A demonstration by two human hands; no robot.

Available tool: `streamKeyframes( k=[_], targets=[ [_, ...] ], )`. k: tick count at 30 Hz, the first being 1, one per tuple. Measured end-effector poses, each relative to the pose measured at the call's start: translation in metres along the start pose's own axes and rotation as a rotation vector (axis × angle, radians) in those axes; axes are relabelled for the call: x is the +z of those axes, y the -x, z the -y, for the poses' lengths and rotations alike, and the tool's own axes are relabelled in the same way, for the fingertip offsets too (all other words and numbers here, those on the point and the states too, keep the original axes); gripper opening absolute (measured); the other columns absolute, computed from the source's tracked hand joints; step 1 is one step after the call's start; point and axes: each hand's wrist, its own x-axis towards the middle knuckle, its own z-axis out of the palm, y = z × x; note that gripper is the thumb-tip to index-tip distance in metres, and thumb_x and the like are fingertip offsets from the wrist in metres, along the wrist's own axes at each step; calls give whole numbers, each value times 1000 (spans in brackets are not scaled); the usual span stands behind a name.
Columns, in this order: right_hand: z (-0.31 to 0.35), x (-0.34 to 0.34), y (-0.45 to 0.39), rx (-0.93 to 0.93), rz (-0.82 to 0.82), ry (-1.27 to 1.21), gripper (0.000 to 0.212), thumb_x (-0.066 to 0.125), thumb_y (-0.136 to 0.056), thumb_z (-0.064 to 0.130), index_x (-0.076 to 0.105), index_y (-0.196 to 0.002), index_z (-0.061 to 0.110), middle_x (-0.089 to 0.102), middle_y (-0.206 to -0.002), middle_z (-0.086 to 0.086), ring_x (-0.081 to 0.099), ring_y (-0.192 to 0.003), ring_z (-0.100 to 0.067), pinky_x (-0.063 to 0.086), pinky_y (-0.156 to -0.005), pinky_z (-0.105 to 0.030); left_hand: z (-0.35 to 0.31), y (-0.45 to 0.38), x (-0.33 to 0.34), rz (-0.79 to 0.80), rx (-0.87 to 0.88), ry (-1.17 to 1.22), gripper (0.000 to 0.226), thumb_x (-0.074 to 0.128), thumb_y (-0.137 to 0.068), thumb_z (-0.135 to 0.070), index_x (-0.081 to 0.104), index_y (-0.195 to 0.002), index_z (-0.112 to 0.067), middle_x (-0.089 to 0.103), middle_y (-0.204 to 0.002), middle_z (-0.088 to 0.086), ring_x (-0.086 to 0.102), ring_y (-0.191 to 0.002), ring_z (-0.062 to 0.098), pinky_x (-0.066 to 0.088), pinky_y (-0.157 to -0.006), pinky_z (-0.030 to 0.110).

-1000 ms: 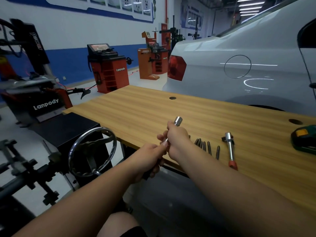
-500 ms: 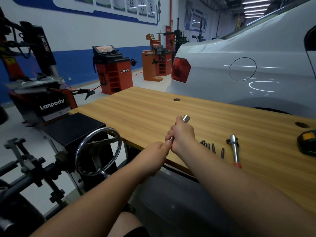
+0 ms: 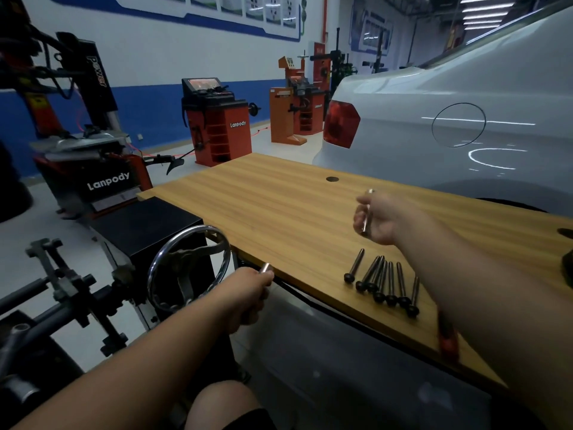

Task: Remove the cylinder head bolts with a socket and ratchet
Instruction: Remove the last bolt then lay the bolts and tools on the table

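My right hand [image 3: 383, 217] is raised over the wooden table [image 3: 279, 212] and grips a slim metal bar [image 3: 366, 216] with a shiny tip sticking out above the fingers. At the table's front edge, my left hand [image 3: 248, 293] grips a short metal piece [image 3: 266, 268]; only its end shows, so I cannot tell if it is the socket. Several long dark bolts [image 3: 383, 283] lie side by side on the table between my arms. The ratchet's red handle [image 3: 448, 341] peeks out from under my right forearm; the rest is hidden.
A chrome handwheel [image 3: 189, 268] on a black stand sits left of the table, close to my left hand. A white car [image 3: 449, 119] stands behind the table. Orange workshop machines [image 3: 217, 125] line the far wall. A dark tool [image 3: 567, 265] lies at the right edge.
My hands, joined on one tool before, have pulled apart. The right hand moved up and right with the bar; the left dropped to the table's front edge with the short piece.
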Motion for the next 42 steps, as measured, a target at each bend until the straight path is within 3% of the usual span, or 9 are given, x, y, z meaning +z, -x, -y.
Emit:
streamKeyframes(
  k=[4,9,13,16,19,24,32,36,42],
  targets=[
    [-3,4,2,32,123,302,10,45,-102,3,54,-101,0,58,-79,-9,49,-58,-8,47,-45,-16,-30,-9,7,56,91,-209,17,58,-103,-19,65,-110,-6,67,-84,7,55,-60,12,44,-47,22],
    [4,-2,-12,-252,11,1484,14,64,-94,11,70,-97,-2,74,-88,-16,64,-62,-19,50,-54,-29,-71,-14,25,-86,398,-975,22,68,-97,-31,76,-108,-14,70,-80,-1,59,-63,8,40,-49,19],
    [8,4,-22,-425,-28,1977,22,66,-93,29,69,-100,7,71,-83,-7,64,-69,-24,51,-62,-34,-93,-20,45,-102,417,-1009,25,72,-94,-31,75,-107,-9,72,-86,3,65,-73,14,47,-56,23],
    [14,8,-28,-446,41,2155,26,68,-93,33,71,-104,9,68,-90,-5,55,-73,-21,43,-60,-31,-101,-28,56,-125,427,-960,22,73,-95,-31,75,-101,-9,69,-76,1,61,-64,10,42,-47,19],
    [18,13,-35,-454,132,2229,20,71,-91,23,74,-106,10,71,-100,-6,55,-75,-18,42,-58,-27,-104,-37,62,-134,428,-923,30,79,-88,-38,74,-101,-11,70,-83,0,67,-78,14,53,-60,24],
    [21,22,-44,-514,195,2209,18,79,-85,25,74,-98,14,65,-80,1,56,-68,-13,42,-53,-25,-105,-53,76,-146,432,-887,43,89,-74,-48,73,-96,-15,67,-79,-5,65,-81,12,51,-63,26],
    [24,26,-55,-441,222,2132,19,75,-86,11,73,-104,7,70,-93,-8,70,-79,-20,60,-70,-31,-103,-77,99,-138,417,-927,17,84,-80,-24,71,-90,-18,70,-88,1,65,-80,14,64,-77,37],
    [26,15,-59,-489,218,2101,16,74,-84,10,76,-99,6,73,-92,-10,58,-69,-16,49,-62,-29,-99,-82,101,-129,425,-884,12,78,-86,-21,69,-93,-17,68,-87,0,65,-79,15,58,-66,30],
    [25,5,-61,-475,218,1992,13,77,-84,12,74,-97,11,73,-86,-6,67,-70,-13,56,-63,-27,-96,-79,103,-90,396,-700,14,77,-90,-24,71,-97,-12,74,-83,4,71,-74,13,55,-59,25]
  ],
)
